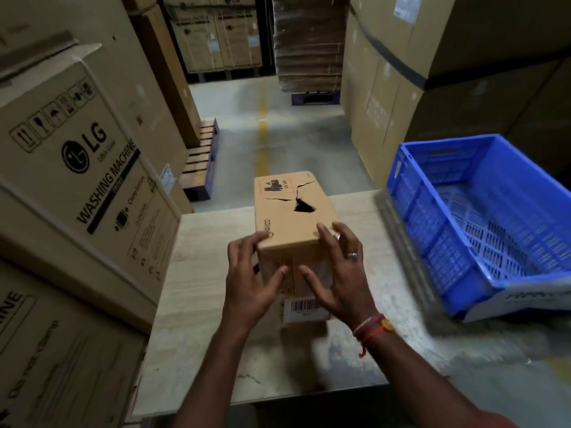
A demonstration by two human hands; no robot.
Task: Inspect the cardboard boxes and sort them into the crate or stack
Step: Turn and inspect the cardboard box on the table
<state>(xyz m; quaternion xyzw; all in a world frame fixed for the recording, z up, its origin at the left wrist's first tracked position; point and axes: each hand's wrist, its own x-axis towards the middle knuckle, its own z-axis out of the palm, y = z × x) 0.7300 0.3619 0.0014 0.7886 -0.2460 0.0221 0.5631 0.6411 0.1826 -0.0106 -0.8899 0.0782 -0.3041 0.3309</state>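
Observation:
A small cardboard box [290, 208] stands on the wooden table [204, 304] in front of me. Its top face has a torn hole with cracks running out of it. A barcode label is on its near face. My left hand [250, 273] grips the box's near left corner, fingers spread over the edge. My right hand [340, 273] grips the near right corner, a ring on one finger. A blue plastic crate [432, 242] with nothing in it rests tilted at the table's right side.
Large washing machine cartons [80, 168] are stacked close on the left. Tall cartons [401, 88] rise behind the crate on the right. An aisle of concrete floor [278, 134] with a yellow line runs ahead, with pallets [200, 162] and a wrapped stack at its far end.

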